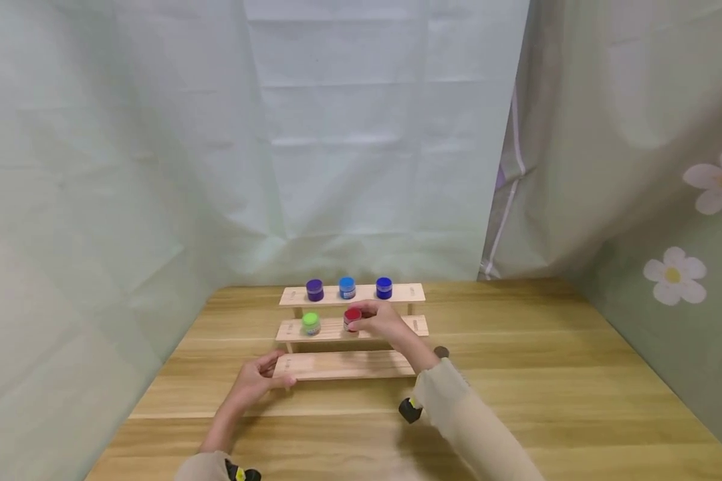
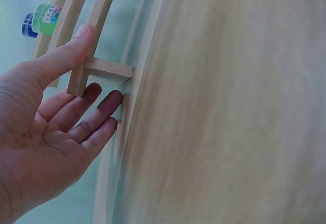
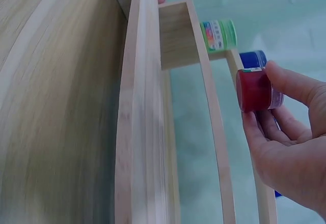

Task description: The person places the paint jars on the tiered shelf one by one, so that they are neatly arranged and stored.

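Note:
A three-tier wooden display rack [image 1: 349,366] stands on the table. My left hand [image 1: 255,382] grips the left end of its lowest tier; in the left wrist view the thumb [image 2: 81,35] lies on the plank and the fingers reach below. Between thumb and fingers, my right hand [image 1: 391,325] pinches a small jar of red paint [image 3: 254,90], held at the middle tier, right of a light green paint jar [image 1: 311,324]. On the top tier sit a purple jar [image 1: 315,290], a light blue jar [image 1: 347,288] and a dark blue jar [image 1: 384,288].
The wooden table [image 1: 553,387] spreads out on both sides of the rack. Pale green cloth [image 1: 361,167] hangs behind it and along the sides, with white flowers [image 1: 675,275] printed at right. A small dark round thing [image 1: 441,351] shows beside the right forearm.

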Motion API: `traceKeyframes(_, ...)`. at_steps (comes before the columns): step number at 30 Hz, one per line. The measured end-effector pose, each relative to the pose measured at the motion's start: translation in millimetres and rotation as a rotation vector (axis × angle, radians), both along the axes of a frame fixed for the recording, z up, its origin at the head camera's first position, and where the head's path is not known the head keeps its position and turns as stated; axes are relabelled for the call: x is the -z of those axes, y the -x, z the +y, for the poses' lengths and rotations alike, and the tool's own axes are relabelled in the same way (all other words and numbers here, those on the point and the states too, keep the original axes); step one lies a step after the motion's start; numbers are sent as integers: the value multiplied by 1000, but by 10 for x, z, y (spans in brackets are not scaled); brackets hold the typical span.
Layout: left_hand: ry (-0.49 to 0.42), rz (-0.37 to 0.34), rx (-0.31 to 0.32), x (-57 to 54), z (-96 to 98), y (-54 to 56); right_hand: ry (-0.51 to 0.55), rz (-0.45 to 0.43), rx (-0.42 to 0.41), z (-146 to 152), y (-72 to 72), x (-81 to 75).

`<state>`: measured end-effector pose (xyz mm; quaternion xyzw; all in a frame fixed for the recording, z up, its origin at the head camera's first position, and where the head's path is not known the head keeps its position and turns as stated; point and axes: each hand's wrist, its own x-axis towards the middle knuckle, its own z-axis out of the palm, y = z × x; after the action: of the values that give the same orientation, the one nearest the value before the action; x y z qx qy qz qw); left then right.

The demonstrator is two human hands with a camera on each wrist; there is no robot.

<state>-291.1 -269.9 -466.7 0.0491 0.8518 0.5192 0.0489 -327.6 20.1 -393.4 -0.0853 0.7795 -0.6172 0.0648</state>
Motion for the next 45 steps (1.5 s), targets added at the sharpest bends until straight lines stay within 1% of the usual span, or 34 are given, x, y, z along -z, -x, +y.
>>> traceKeyframes(4,-2,-5,3,9,34,1,-8,13,16,-62,26,9)
traceKeyframes(7,4,-5,10,6,52,5,4,-5,28,-86,40,21)
traceKeyframes(12,-3,10,11,-10,74,10,30,-32,11,-109,49,55)
traceKeyframes(15,-3,15,14,-17,83,4,13,-15,8,-114,52,74)
traceKeyframes(20,-8,6,15,-27,104,-15,-3,-12,35,-101,50,94)
traceKeyframes(27,-22,1,30,-41,150,-2,-8,-9,47,-48,20,84)
traceKeyframes(31,-14,-1,38,-38,170,4,-18,10,32,16,-7,82)
traceKeyframes(36,-9,0,42,-42,165,-14,-27,26,15,151,-91,80)
traceKeyframes(40,5,-1,46,-60,137,-25,-26,13,15,289,-167,58)
traceKeyframes(45,45,-8,34,-62,80,5,-16,-18,49,501,-244,7)
